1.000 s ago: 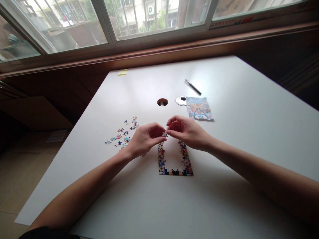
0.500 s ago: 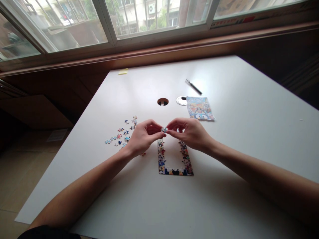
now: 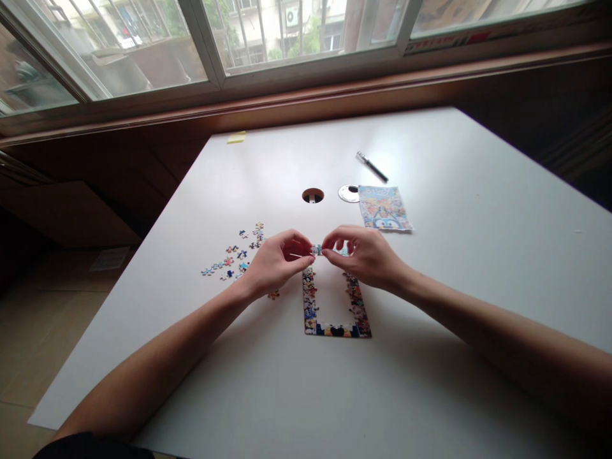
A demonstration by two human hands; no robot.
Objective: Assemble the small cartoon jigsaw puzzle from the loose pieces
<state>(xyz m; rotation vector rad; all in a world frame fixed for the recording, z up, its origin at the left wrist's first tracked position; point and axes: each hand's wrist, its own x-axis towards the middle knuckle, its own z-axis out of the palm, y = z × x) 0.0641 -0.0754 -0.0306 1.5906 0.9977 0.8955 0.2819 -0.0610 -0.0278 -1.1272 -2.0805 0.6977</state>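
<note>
A small light-blue and white jigsaw puzzle piece (image 3: 317, 250) is between my two hands, just above the far end of a partly built puzzle frame (image 3: 337, 330). My left hand (image 3: 280, 262) has its thumb and fingertips closed at the piece's left side. From the right, my right hand (image 3: 364, 255) pinches the same piece between thumb and forefinger. The frame shows two side strips and a near edge around an open middle; my hands partly cover its far end. Loose puzzle pieces (image 3: 228, 261) lie scattered left of my left hand, some hidden behind it.
Beyond my right hand lies a picture sheet (image 3: 385, 208), overlapping a round metal cover (image 3: 348, 194). A pen (image 3: 371, 166) rests farther back. The white table (image 3: 268, 389) has a round cable hole (image 3: 312, 196) and yellow tape (image 3: 236, 137) near its far edge.
My fingertips have drawn slightly apart, and more of the puzzle piece shows between them. The loose pieces, sheet and pen have stayed in place.
</note>
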